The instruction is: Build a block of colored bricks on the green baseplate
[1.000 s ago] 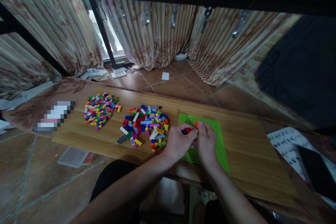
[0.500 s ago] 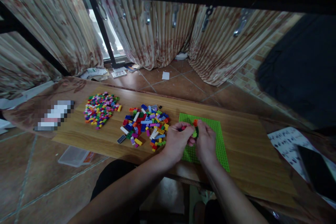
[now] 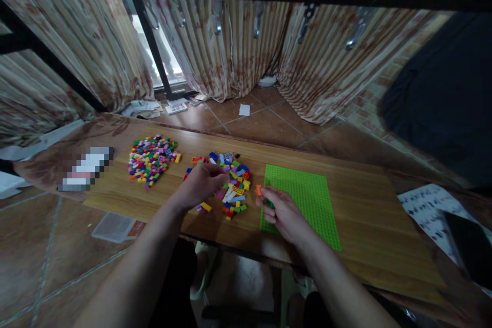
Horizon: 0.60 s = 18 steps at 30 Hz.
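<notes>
My left hand (image 3: 205,182) is over the pile of larger toy bricks (image 3: 237,184), its fingers curled down and pressed together. Whatever they hold, if anything, is hidden. In my right hand (image 3: 282,210), closed fingers grip a small toy-brick assembly (image 3: 259,190), with an orange part sticking up and a green part lower between the fingers. That hand hovers over the left part of the green studded baseplate (image 3: 307,192).
Smaller bricks (image 3: 151,159) form another pile on the left of the wooden board (image 3: 369,215). A blurred-out phone-like object (image 3: 86,168) lies farther left. On the right, a dark phone (image 3: 467,246) rests on a printed sheet (image 3: 423,210). A clear plastic tray (image 3: 111,228) is on the floor.
My hands have moved apart. The left one has gone left from the baseplate to the larger bricks; the right one has shifted slightly left with the orange and green assembly.
</notes>
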{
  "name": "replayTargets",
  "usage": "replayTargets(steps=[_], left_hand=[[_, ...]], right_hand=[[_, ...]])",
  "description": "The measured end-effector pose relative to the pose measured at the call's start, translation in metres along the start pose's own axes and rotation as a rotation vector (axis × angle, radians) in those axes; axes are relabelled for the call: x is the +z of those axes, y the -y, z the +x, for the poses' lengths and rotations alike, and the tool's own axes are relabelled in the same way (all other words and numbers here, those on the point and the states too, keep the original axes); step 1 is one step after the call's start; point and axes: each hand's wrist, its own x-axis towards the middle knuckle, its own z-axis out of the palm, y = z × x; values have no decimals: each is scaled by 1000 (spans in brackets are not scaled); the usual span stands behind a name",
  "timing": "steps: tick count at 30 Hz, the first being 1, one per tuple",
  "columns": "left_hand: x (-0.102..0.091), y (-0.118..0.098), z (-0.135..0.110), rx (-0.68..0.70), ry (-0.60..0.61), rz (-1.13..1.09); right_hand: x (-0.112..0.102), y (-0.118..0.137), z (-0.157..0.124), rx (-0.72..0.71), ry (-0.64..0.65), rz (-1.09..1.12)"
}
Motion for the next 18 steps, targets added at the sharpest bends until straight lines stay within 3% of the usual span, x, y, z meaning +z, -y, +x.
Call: replayTargets(steps=[5, 8, 12, 18], left_hand=[[-5, 19, -9, 102, -92, 631], [2, 23, -12, 153, -44, 817], [6, 27, -12, 174, -59, 928], [4, 31, -9, 196, -61, 931]], right_hand=[[7, -18, 8, -438, -212, -769], [11, -29, 11, -559, -248, -1103], [17, -39, 15, -564, -264, -1258], [17, -39, 20, -585, -287, -1220]])
